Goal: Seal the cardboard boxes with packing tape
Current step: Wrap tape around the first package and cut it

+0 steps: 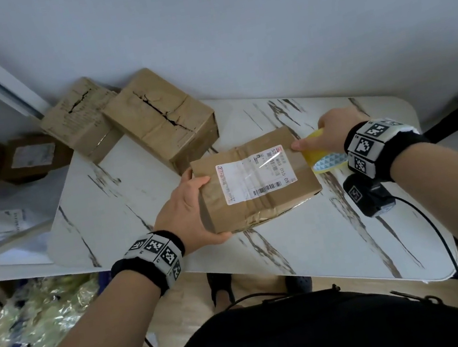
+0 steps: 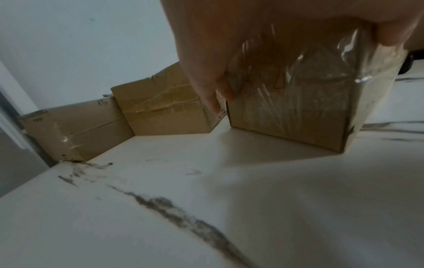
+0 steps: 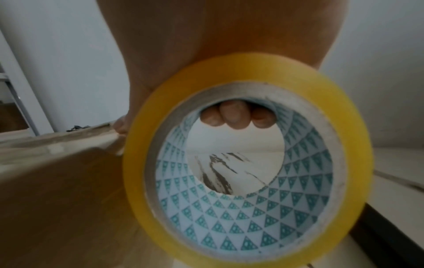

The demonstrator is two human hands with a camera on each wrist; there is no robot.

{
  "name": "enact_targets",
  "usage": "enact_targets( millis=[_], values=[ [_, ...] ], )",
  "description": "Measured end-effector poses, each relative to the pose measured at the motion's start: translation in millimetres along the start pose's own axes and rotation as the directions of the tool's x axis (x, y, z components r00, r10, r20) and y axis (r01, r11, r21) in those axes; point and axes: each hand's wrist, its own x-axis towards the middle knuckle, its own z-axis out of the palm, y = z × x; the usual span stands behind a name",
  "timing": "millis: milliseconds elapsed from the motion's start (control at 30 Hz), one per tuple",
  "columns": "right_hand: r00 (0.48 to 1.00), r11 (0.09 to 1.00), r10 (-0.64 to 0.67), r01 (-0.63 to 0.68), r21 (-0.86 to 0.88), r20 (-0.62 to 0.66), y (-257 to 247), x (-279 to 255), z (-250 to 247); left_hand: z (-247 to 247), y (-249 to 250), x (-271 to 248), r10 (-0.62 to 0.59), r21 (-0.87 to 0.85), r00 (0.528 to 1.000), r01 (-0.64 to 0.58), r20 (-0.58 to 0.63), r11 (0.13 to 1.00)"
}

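Head view: left hand (image 1: 188, 209) grips labelled box (image 1: 255, 179) on surface (image 1: 309, 250); right hand (image 1: 332, 134) holds tape roll (image 1: 326, 158) at box's far edge, fingers (image 3: 234, 116) through core.

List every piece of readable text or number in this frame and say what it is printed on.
"M88 055 05": large print on the shipping label of the box on the table.
Barcodes and small print there: too small to read.
Print on the two back boxes: blurred.

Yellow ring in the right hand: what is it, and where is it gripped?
A yellow roll of packing tape. The right hand grips its upper rim, fingers curled through the patterned core, thumb outside.
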Motion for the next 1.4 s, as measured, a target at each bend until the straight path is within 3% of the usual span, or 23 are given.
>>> enact_targets(
  millis=[100, 167, 233, 333, 433, 567, 700, 767, 867, 1000, 1133, 1300, 1400],
  values=[
    [1.0, 1.0, 0.004, -0.004, 0.01, 0.003, 1.1, -0.4, 2.0, -4.2, 15.4, -7.9, -0.021, 0.237, 1.0, 0.024, -0.011, 0.971],
    [1.0, 1.0, 0.007, -0.007, 0.023, 0.001, 2.5, -0.4, 3.4, -2.3, 34.7, -12.8, 0.037, 0.43, 0.999, -0.035, 0.005, 0.902],
    [1.0, 0.999, 0.005, -0.005, 0.042, -0.008, 3.8, 0.0, 4.3, 5.8, 51.7, -10.3, 0.087, 0.562, 0.991, -0.127, 0.098, 0.817],
    [1.0, 0.998, 0.009, -0.008, 0.062, -0.014, 5.1, -0.2, 5.9, 12.0, 60.2, 0.9, 0.007, 0.635, 0.981, -0.13, 0.192, 0.761],
    [1.0, 0.997, 0.01, -0.01, 0.078, -0.009, 5.8, -2.8, 7.7, 10.0, 70.3, 4.6, -0.07, 0.624, 0.975, -0.08, 0.213, 0.777],
    [1.0, 0.999, 0.018, -0.019, 0.046, 0.017, 3.9, -7.6, 16.6, 20.6, 104.3, 22.0, -0.06, 0.538, 0.963, -0.095, 0.263, 0.838],
    [1.0, 0.999, 0.027, -0.027, 0.024, 0.011, 4.6, -13.5, 23.8, 35.9, 143.9, 36.8, -0.261, 0.614, 0.912, 0.013, 0.316, 0.789],
    [1.0, 0.998, 0.011, -0.012, 0.066, 0.021, 6.7, -15.6, 22.9, 32.4, 163.7, 46.3, -0.303, 0.609, 0.896, 0.048, 0.324, 0.792],
    [1.0, 0.994, 0.006, -0.008, 0.113, 0.019, 8.4, -17.8, 25.5, 24.7, 181.7, 64.1, -0.231, 0.601, 0.921, -0.004, 0.312, 0.799],
    [0.999, 0.988, -0.015, 0.008, 0.153, 0.044, 16.5, -17.0, 33.0, 26.0, 181.6, 79.2, -0.257, 0.613, 0.89, -0.032, 0.377, 0.789],
    [0.989, 0.921, -0.113, 0.069, 0.383, 0.094, 35.0, -17.7, 30.2, 27.1, 179.0, 81.2, -0.188, 0.616, 0.906, -0.094, 0.378, 0.782],
    [0.991, 0.813, -0.124, 0.13, 0.567, -0.049, 49.9, -21.4, 13.6, 17.6, 170.8, 80.6, -0.079, 0.577, 0.941, -0.135, 0.33, 0.805],
    [0.978, 0.713, -0.019, 0.16, 0.683, -0.209, 54.5, -25.1, -8.7, 4.6, 176.4, 78.5, 0.021, 0.496, 0.971, -0.14, 0.238, 0.857]
  ],
)
